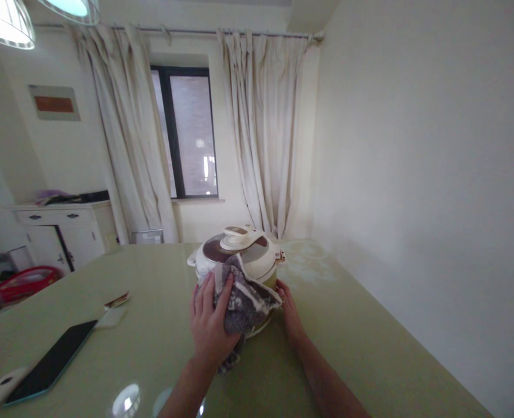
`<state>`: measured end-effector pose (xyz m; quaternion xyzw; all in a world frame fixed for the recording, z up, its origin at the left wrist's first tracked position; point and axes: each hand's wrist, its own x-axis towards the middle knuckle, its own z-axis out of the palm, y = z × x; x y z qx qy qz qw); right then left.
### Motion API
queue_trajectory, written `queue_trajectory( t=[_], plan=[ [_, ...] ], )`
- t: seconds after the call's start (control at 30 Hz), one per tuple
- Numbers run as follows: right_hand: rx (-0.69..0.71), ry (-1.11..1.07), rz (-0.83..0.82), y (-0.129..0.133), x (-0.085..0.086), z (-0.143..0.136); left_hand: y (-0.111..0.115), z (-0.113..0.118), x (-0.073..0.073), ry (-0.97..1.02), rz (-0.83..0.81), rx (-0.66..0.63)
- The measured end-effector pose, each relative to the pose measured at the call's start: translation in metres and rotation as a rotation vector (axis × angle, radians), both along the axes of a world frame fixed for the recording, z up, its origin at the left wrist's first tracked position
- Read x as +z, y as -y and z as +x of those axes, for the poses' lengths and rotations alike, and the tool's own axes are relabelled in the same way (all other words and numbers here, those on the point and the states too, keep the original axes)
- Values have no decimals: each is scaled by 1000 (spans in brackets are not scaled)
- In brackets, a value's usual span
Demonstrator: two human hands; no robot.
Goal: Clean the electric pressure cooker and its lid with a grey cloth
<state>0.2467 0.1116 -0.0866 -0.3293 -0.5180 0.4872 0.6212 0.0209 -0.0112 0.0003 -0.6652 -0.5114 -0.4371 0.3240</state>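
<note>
A round white electric cooker [257, 269] with a dark glass lid [213, 251] and side handles stands upright on the table. My left hand [212, 322] presses a grey patterned cloth [247, 299] against the cooker's near side, fingers spread over the fabric. Part of the cloth hangs below that hand towards the tabletop. Against the lower right side of the cooker rest the extended fingers of my right hand [290, 313], close to the cloth's right corner. The cloth and hands hide much of the cooker's front.
The glossy green table [152, 278] runs along a white wall [422, 174] on the right. To the left lie a dark tablet or phone [54, 360], a white oval object [2, 386] and a small packet [116, 300]. Beyond the table is a white cabinet [83, 226].
</note>
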Motion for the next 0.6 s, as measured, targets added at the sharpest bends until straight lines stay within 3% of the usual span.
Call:
queue_trajectory(
  t=[0.07, 0.17, 0.27, 0.37, 0.5, 0.6],
  plan=[
    [-9, 7, -30, 1, 1, 0, -3, 7, 45, -69, -32, 25],
    [-17, 12, -9, 2, 4, -2, -14, 19, 107, -85, -221, 81],
    [-15, 14, 31, 4, 7, -4, -31, 40, 149, -186, -416, 43],
    [-8, 12, 32, 4, 8, -6, -50, 76, 164, -322, -518, 9],
    [-23, 14, -1, 2, 3, -3, -78, 122, 167, -422, -603, 54],
    [-45, 20, -96, 0, -4, 2, -98, 138, 168, -454, -637, 58]
  ],
)
